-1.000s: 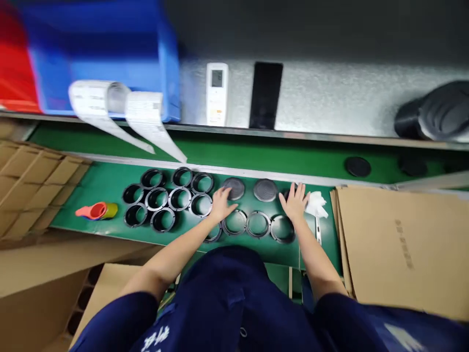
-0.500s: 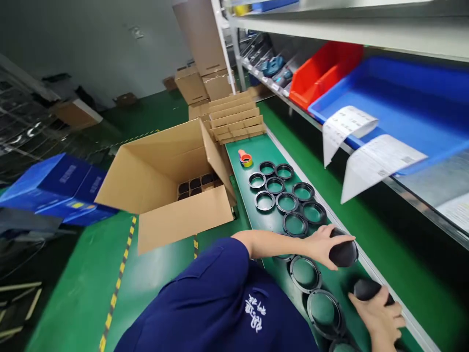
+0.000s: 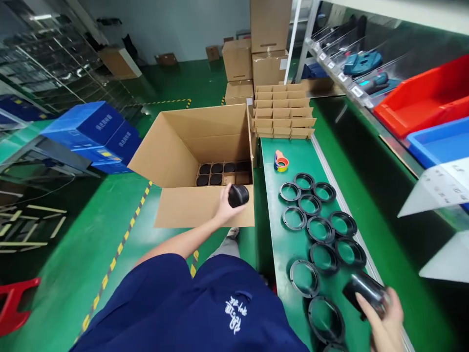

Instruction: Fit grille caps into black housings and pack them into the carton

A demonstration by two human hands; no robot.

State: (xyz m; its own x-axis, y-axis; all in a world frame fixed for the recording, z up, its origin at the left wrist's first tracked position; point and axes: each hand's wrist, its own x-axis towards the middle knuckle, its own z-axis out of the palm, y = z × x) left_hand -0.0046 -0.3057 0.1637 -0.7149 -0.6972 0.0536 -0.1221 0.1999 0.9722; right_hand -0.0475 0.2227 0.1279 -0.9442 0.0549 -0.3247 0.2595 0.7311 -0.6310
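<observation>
My left hand [image 3: 226, 208] is closed around a black cylinder [image 3: 238, 196], held over the front flap of an open cardboard box [image 3: 205, 208]. Inside the box, several round black tops [image 3: 216, 168] sit in cardboard compartments, some of them without one. Over the right edge of the green bench, my right hand [image 3: 388, 318] grips a glossy black cylinder [image 3: 368, 293], which lies tilted in the fingers. Several black rings [image 3: 320, 229] are spread along the bench beside it.
Stacked cardboard dividers [image 3: 284, 112] stand at the bench's far end, near tape rolls [image 3: 281, 161]. Blue boxes [image 3: 98, 132] are piled left of the carton. A shelf with a red bin [image 3: 425, 93] and a blue tray [image 3: 443, 142] overhangs the right side.
My left hand has carried its black cylinder from the bench leftward to the box. My right hand stays by the bench edge, now holding its cylinder tilted. The view has turned left.
</observation>
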